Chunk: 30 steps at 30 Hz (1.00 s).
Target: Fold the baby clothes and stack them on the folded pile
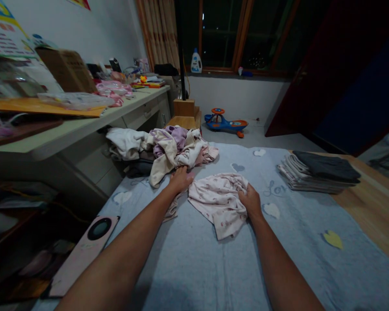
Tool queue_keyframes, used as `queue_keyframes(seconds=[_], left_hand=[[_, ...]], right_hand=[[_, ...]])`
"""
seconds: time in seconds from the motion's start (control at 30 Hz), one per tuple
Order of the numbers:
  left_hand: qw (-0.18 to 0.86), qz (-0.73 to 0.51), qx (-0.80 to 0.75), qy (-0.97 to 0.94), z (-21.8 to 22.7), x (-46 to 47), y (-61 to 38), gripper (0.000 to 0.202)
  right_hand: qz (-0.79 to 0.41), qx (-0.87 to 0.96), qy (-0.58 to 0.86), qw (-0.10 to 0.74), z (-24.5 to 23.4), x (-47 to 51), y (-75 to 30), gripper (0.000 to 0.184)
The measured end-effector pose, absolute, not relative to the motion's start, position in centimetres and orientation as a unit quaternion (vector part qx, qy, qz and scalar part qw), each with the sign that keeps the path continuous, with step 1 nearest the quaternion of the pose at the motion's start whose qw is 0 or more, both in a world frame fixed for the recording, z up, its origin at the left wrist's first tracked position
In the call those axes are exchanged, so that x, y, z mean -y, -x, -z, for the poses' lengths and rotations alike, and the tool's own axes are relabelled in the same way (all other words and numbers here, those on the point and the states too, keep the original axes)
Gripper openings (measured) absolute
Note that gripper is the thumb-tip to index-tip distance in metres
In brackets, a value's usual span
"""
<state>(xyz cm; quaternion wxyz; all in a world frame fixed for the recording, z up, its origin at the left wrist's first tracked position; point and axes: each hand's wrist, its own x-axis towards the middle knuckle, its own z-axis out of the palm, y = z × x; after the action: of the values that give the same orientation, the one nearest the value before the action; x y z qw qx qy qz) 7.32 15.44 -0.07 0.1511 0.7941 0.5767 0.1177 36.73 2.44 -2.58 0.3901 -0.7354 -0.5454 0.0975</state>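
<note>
A crumpled pink printed garment (218,201) lies in the middle of a light blue blanket (194,259) with heart shapes. My right hand (251,199) grips the garment's right edge, fingers curled into the cloth. My left hand (180,179) reaches to the garment's upper left and closes on cloth at the foot of a heap of unfolded clothes (168,149), white, beige and lilac. Which piece the left fingers hold is hard to tell.
A stack of folded clothes (317,172) sits at the right on the wooden surface (372,207). A pink phone (84,252) lies at the blanket's left edge. A cluttered desk (71,125) runs along the left. A toy ride-on car (225,122) stands on the floor beyond.
</note>
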Motion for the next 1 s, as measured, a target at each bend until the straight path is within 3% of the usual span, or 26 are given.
queue_keyframes(seconds=[0.47,0.6,0.67,0.83,1.0], left_hand=[[0.152,-0.091,-0.513,-0.84,-1.1,-10.1,-5.5,0.058],[0.149,-0.149,-0.488,-0.847,-0.5,-7.1,-6.5,0.073],[0.161,-0.184,-0.497,-0.833,-0.2,-6.1,-7.4,0.067],[0.313,-0.291,-0.493,-0.758,-1.2,-4.8,-7.9,0.041],[0.554,-0.401,-0.446,-0.577,-3.9,-4.1,-4.9,0.051]], right_hand=[[-0.104,0.539,0.736,0.397,2.5,-2.3,-36.7,0.044],[-0.153,0.535,0.694,0.456,1.9,-2.3,-36.4,0.045],[-0.217,0.524,0.651,0.505,1.6,-2.2,-36.0,0.046],[-0.419,0.454,0.534,0.577,0.8,-1.6,-35.3,0.049],[-0.508,0.396,0.474,0.6,0.2,-1.1,-35.4,0.049]])
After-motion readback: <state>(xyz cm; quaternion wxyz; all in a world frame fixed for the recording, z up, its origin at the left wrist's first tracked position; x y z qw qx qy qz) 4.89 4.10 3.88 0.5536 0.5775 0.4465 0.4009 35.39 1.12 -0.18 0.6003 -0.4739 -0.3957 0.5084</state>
